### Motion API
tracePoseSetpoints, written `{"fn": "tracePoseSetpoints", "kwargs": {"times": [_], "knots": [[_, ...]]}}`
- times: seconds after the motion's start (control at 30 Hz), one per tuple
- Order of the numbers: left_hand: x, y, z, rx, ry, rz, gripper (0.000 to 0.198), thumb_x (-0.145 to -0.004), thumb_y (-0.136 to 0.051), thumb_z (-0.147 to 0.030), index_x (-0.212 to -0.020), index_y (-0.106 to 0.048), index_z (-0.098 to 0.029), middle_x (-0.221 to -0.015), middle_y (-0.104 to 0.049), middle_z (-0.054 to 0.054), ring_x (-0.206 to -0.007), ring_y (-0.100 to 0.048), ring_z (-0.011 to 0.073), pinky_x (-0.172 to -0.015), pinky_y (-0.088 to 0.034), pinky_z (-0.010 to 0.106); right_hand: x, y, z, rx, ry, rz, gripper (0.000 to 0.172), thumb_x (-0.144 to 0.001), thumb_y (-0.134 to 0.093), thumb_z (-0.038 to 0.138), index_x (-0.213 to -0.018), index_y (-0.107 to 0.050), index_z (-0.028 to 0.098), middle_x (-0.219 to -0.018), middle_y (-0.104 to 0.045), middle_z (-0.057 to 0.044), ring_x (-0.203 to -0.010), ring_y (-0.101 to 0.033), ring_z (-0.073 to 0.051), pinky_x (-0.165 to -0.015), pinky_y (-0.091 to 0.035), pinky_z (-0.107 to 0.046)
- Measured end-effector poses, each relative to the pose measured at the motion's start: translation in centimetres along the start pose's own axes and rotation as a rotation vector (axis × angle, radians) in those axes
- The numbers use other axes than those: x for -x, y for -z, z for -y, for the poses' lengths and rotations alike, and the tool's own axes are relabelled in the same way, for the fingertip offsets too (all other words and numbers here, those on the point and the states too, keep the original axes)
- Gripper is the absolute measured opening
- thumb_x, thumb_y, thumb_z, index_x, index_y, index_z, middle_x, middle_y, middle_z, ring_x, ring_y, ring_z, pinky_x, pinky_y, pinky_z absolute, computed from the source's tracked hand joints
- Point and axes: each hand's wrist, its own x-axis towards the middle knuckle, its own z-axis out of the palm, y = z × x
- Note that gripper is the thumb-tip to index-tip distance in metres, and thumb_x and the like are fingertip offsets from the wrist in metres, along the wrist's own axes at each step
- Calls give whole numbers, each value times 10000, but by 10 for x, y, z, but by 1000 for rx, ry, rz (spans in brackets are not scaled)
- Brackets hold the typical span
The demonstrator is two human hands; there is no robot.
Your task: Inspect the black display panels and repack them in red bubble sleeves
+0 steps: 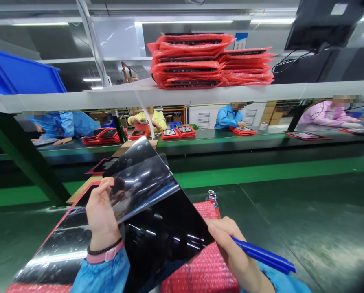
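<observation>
A glossy black panel [166, 219] is held up at a tilt in the middle, with a clear film [145, 179] partly lifted from its face. My left hand [102, 211] pinches the film's edge, a pink band round the wrist. At the panel's right corner, my right hand [235, 248] grips the panel, and a blue pen [266, 256] sticks out to the right from the same hand. Pink bubble wrap [200, 272] lies beneath the panel. Another film-covered panel [62, 244] rests on red wrap at the left.
Red-wrapped panels [188, 61] are stacked on the shelf [200, 95] above. A blue bin [23, 73] stands upper left, a monitor [322, 24] upper right. A green post [26, 158] rises at left. Several people work across the far bench [261, 142]. A small metal object [211, 197] lies near the wrap.
</observation>
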Motion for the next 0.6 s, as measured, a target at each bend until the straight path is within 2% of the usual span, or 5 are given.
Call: {"fn": "tracePoseSetpoints", "kwargs": {"times": [0.1, 0.2, 0.33, 0.5, 0.6], "knots": [[6, -2, -6, 51, 15, 107, 100, -689, -603, -147, -595, -602, -180, -663, -586, -28, -698, -555, 120, -689, -476, 214, -1, 2, -5, 121, -59, -65, 501, -813, -568, 655, -623, -736, 223, -646, -674, -32, -684, -607, -229, -721, -495, -361], [18, -8, -14, 62, 110, 250, 110, -666, -625, -213, -569, -591, -176, -624, -567, -8, -643, -533, 134, -636, -463, 234, 0, 2, -10, 132, -99, -97, 469, -786, -595, 662, -704, -749, 226, -746, -697, -42, -804, -631, -257, -779, -500, -377], [33, -15, -22, 170, 270, 405, 192, -692, -586, -342, -605, -627, -175, -724, -653, 53, -755, -576, 182, -720, -461, 260, 0, 1, -11, 36, -83, -135, 365, -796, -639, 577, -927, -768, 262, -984, -732, -47, -990, -636, -269, -889, -499, -369], [40, -15, -24, 168, 290, 440, 210, -702, -570, -353, -600, -633, -180, -766, -670, 64, -793, -584, 201, -734, -446, 264, -7, 1, -6, 73, 99, 103, 272, -823, -640, 445, -952, -733, 224, -801, -694, -28, -765, -637, -218, -728, -524, -311], [41, -12, -24, 116, 251, 427, 218, -676, -593, -369, -585, -637, -176, -753, -662, 66, -775, -589, 214, -706, -447, 271, -13, -2, -5, 34, 148, 200, 194, -829, -646, 354, -935, -703, 203, -780, -675, -11, -732, -613, -189, -684, -510, -270]]}}
